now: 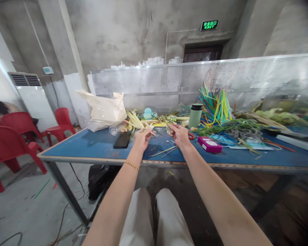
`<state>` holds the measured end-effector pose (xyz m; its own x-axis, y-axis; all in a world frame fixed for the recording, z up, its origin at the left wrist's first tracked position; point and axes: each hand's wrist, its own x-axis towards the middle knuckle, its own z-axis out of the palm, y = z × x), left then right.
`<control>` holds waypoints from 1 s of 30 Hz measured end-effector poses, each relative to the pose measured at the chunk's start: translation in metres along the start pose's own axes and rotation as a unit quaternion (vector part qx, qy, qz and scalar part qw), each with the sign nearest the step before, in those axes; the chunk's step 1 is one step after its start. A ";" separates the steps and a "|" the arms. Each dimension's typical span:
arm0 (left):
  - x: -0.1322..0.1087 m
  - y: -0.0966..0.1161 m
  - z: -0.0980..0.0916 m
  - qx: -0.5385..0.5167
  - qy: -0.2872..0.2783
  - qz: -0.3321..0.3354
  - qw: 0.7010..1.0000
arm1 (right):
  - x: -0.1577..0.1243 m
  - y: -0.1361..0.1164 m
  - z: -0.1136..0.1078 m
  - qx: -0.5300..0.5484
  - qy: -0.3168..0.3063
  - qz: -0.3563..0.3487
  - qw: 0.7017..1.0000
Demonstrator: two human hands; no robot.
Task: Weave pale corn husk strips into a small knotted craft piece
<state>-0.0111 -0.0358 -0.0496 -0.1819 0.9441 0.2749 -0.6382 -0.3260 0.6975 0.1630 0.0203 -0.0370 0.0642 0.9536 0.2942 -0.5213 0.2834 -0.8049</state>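
My left hand (142, 139) is closed in a pinch above the front of the blue table. Pale corn husk pieces (136, 121) fan out from its fingertips. To its right, my right hand (179, 134) is also pinched; a thin pale strand (161, 121) rises near its fingers, but what they grip is too small to make out. Between the hands and just below them, thin dry stalks (165, 151) lie on the table. Red-handled scissors (191, 136) appear beside my right hand, partly hidden. Left of my left hand lies a black phone (122, 140).
On the blue table (74, 147) stand a white plastic bag (105, 109) and a green bottle (195, 116). Colourful strips (217, 106), a purple box (209, 144) and a husk heap (277, 116) lie to the right. Behind is a perforated metal screen (143, 82); red chairs (10, 143) stand left.
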 end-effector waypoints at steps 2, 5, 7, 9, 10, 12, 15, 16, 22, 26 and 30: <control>0.000 0.000 0.000 -0.004 0.000 0.000 1.000 | 0.000 -0.001 0.000 0.010 0.007 0.011 1.000; -0.001 0.000 0.000 -0.001 0.000 -0.003 1.000 | 0.000 -0.003 0.000 0.011 0.008 0.028 1.000; -0.001 0.001 0.001 0.003 0.003 -0.004 1.000 | 0.000 -0.003 0.000 0.008 -0.002 0.031 0.999; -0.001 0.000 0.001 0.003 0.004 -0.004 1.000 | -0.001 -0.003 0.000 0.002 -0.012 0.027 1.000; -0.001 0.000 0.001 0.001 0.004 -0.003 1.000 | -0.001 -0.003 0.000 -0.004 -0.017 0.024 1.000; 0.000 0.000 0.000 -0.002 0.002 -0.002 1.000 | -0.003 -0.002 0.001 -0.025 -0.024 0.018 0.999; 0.001 -0.001 -0.001 -0.001 -0.002 -0.001 1.000 | -0.004 -0.001 0.002 -0.065 -0.019 0.012 0.998; 0.001 -0.001 -0.001 -0.001 -0.004 -0.001 1.000 | -0.005 -0.001 0.003 -0.075 -0.018 0.010 0.997; 0.000 -0.001 0.000 0.000 -0.006 -0.001 1.000 | -0.006 0.001 0.005 -0.091 -0.033 -0.010 0.995; -0.001 0.000 0.001 0.000 0.001 -0.002 1.000 | -0.006 0.002 0.004 -0.090 -0.026 -0.005 0.996; -0.001 0.000 0.001 0.007 0.004 -0.006 1.000 | -0.007 0.003 0.005 -0.079 -0.030 0.008 0.996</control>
<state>-0.0100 -0.0373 -0.0487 -0.1807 0.9481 0.2617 -0.6292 -0.3159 0.7102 0.1570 0.0143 -0.0388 0.0037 0.9517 0.3071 -0.3813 0.2852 -0.8794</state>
